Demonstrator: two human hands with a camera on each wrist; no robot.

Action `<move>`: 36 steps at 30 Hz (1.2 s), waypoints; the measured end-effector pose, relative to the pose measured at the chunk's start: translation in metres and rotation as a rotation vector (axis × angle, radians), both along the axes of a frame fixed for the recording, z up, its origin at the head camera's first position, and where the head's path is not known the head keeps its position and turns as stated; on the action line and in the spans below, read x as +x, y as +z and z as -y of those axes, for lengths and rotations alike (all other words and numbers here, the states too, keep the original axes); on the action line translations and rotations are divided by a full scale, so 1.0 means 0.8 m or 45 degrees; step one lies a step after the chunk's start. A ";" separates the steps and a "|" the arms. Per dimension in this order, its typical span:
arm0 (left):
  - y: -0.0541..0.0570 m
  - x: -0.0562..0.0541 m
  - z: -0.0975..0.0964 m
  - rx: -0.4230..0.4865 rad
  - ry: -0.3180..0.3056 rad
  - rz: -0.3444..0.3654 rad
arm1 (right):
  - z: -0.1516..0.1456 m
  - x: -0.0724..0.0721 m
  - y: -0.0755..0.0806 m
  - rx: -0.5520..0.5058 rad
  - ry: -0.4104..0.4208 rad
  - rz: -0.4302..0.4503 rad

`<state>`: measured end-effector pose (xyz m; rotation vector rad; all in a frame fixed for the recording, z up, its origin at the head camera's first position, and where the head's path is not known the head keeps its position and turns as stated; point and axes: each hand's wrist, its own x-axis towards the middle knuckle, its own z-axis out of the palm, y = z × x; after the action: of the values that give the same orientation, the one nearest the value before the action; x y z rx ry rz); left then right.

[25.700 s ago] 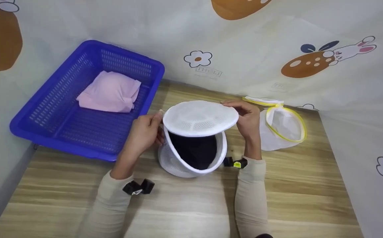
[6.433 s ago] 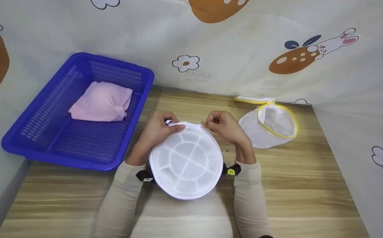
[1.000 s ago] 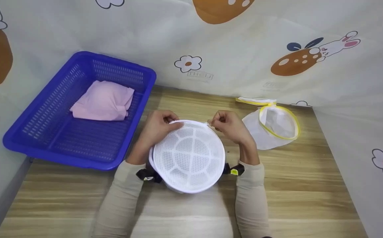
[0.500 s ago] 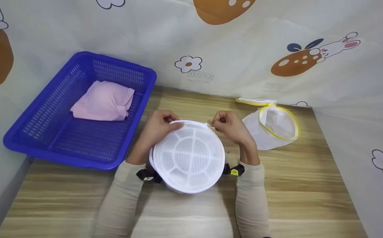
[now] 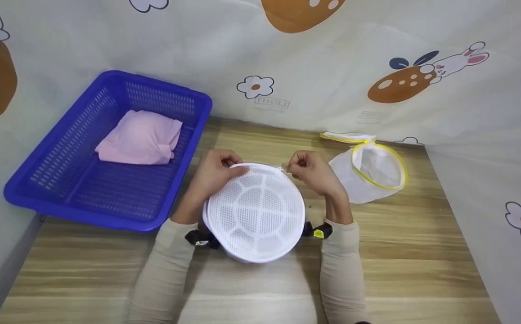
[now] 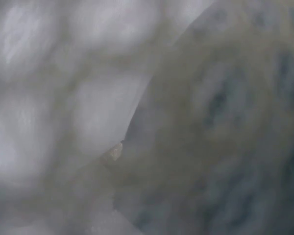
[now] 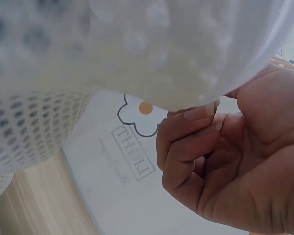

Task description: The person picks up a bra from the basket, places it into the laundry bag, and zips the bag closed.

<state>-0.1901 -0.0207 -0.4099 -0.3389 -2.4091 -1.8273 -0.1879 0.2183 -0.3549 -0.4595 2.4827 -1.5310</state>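
Observation:
A round white mesh laundry bag (image 5: 257, 211) stands between my hands, its flat mesh lid facing up and a white trim running round the edge. My left hand (image 5: 213, 175) pinches the far left rim between thumb and curled fingers. At the far right rim, my right hand (image 5: 312, 173) pinches a small pale zipper pull (image 5: 281, 169). In the right wrist view the right hand's curled fingers (image 7: 183, 142) meet the underside of the bag's edge. Blurred mesh fills the left wrist view, hiding the left hand there. The bag's contents are hidden beneath the lid.
A blue plastic basket (image 5: 177, 189) with a folded pink cloth (image 5: 141, 137) stands at the left. Behind my right hand lies another white mesh bag (image 5: 355, 180) with yellow trim. A patterned curtain (image 5: 314, 81) borders the wooden table (image 5: 404, 261) at the back.
The lid, raised 25.7 s ago over dark contents, now lies over the bag's opening. Since 6.4 s ago the lid has turned slightly and the right hand shifted a little right. Over the last second, hands hold still.

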 end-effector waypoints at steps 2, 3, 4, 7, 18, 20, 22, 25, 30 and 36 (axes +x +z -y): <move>0.000 -0.001 0.000 0.007 -0.001 -0.001 | 0.000 0.000 0.000 0.002 0.005 -0.003; 0.000 -0.001 0.000 0.008 -0.002 -0.002 | 0.000 -0.001 0.001 0.000 0.008 -0.004; 0.000 -0.001 0.000 0.010 -0.003 -0.001 | 0.000 -0.001 0.001 -0.001 0.010 -0.004; 0.001 -0.002 0.001 0.012 -0.003 0.000 | 0.000 -0.001 0.002 -0.005 0.014 -0.003; 0.000 -0.002 0.004 0.019 0.013 -0.027 | -0.003 -0.001 0.001 -0.001 0.000 0.022; 0.000 -0.003 0.004 0.021 0.024 -0.033 | -0.004 -0.002 0.000 -0.006 -0.008 0.023; 0.000 -0.004 0.004 0.026 0.029 -0.035 | -0.006 -0.004 -0.004 -0.004 -0.018 0.025; 0.000 -0.003 0.005 0.030 0.027 -0.033 | -0.011 -0.013 -0.018 0.008 -0.032 0.029; 0.002 0.000 0.005 -0.001 0.017 -0.031 | -0.017 -0.024 -0.036 -0.002 -0.062 0.004; 0.004 0.003 0.004 -0.119 -0.052 0.007 | -0.018 -0.024 -0.040 0.003 -0.069 -0.053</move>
<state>-0.1873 -0.0238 -0.4067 -0.3942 -2.5153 -1.7375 -0.2073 0.2326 -0.3866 -0.4307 2.5481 -1.5541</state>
